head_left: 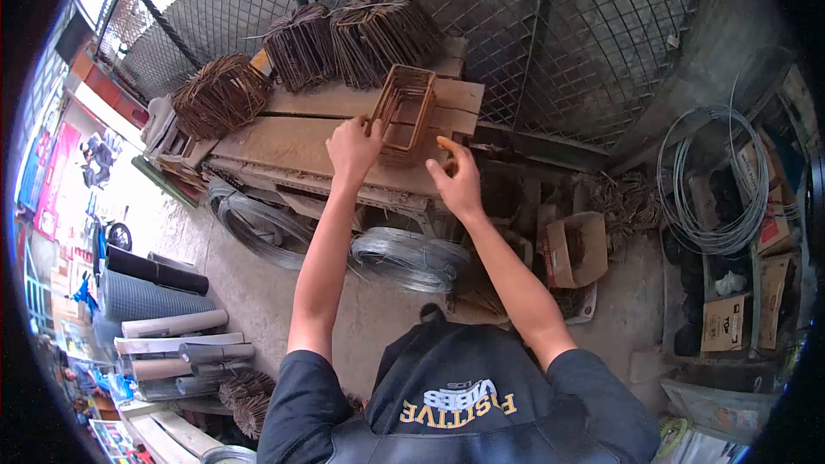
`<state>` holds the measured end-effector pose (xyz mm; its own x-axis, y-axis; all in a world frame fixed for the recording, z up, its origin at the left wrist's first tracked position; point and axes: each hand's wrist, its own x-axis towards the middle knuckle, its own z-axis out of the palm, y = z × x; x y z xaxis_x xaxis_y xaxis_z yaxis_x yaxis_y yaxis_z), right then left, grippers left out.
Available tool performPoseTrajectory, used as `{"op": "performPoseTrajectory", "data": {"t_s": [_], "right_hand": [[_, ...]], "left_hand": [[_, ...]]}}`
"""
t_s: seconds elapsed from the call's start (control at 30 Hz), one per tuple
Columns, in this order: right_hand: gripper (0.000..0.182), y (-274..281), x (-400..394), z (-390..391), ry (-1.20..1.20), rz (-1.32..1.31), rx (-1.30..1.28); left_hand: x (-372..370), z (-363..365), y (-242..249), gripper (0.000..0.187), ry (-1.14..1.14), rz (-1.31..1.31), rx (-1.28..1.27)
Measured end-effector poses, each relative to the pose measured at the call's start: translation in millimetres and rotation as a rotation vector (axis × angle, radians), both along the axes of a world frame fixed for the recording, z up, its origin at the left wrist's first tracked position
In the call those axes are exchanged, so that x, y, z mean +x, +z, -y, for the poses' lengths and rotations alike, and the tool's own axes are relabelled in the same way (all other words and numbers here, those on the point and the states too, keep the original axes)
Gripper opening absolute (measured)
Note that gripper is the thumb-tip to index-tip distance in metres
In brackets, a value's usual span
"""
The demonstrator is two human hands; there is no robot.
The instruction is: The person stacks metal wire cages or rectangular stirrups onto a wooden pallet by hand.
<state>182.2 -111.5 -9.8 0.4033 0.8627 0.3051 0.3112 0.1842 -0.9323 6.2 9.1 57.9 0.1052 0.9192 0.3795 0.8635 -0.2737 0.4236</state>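
Note:
A stack of rusty rectangular rebar stirrups [410,90] stands on the wooden workbench [296,131], near its right end. My left hand [354,149] is closed at the stack's near left side, thumb and fingers against the rods. To the right of the stack, my right hand [459,179] is held apart from it, thumb and index finger spread and nothing between them. Tan covers show on some of the fingertips. Farther back on the bench sit tied bundles of stirrups, one at the left [222,96] and two at the back [378,34].
Wire mesh fencing [601,43] rises behind the bench. Coils of grey wire [411,258] lie beneath its front edge. An opened cardboard box [574,249] is on the floor to the right. Another wire coil [713,180] hangs at far right; mesh rolls [155,296] lie at left.

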Motion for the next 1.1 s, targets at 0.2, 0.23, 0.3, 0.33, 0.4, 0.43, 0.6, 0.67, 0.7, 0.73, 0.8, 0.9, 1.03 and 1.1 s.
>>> {"op": "performPoseTrajectory", "data": {"t_s": [0.2, 0.23, 0.3, 0.33, 0.4, 0.43, 0.6, 0.67, 0.7, 0.73, 0.8, 0.9, 1.03, 1.1], "right_hand": [[0.044, -62, 57, 66, -0.121, -0.182, -0.140], [0.042, -75, 67, 80, -0.143, -0.175, -0.193], [0.041, -101, 85, 107, -0.179, -0.177, -0.265], [0.040, -114, 93, 121, -0.185, -0.222, -0.333], [0.038, -141, 108, 146, -0.209, -0.283, -0.426], [0.037, -154, 115, 159, -0.235, -0.299, -0.455], [0.035, -236, 142, 222, -0.319, -0.530, -0.616], [0.033, -297, 148, 252, -0.339, -0.546, -0.680], [0.031, -331, 150, 270, -0.348, -0.546, -0.713], [0.031, -364, 150, 288, -0.363, -0.563, -0.741], [0.029, -424, 151, 317, -0.432, -0.643, -0.841], [0.026, -493, 149, 349, -0.298, -0.376, -1.155], [0.030, -532, 155, 359, -0.103, -0.135, -1.309], [0.034, -603, 150, 366, -0.036, -0.069, -1.387]], "left_hand": [[11, 46, -10, 0.051, 0.015, 0.101, 0.245], [18, 58, -11, 0.047, 0.008, 0.105, 0.309], [34, 80, -17, 0.044, -0.036, 0.150, 0.331], [41, 91, -22, 0.042, -0.066, 0.202, 0.369], [61, 116, -41, 0.038, -0.121, 0.195, 0.372], [71, 129, -54, 0.036, -0.183, 0.247, 0.314], [132, 209, -137, 0.023, -0.481, 0.316, 0.049], [152, 249, -176, 0.021, -0.497, 0.304, -0.255], [156, 267, -216, 0.021, -0.462, 0.387, -0.489], [167, 281, -237, 0.020, -0.459, 0.415, -0.514], [171, 304, -306, 0.018, -0.405, 0.460, -0.735], [165, 328, -394, 0.018, -0.396, 0.434, -0.869], [103, 365, -627, 0.020, -0.342, 0.905, -1.410], [113, 364, -645, 0.020, -0.356, 0.922, -1.427]]}}
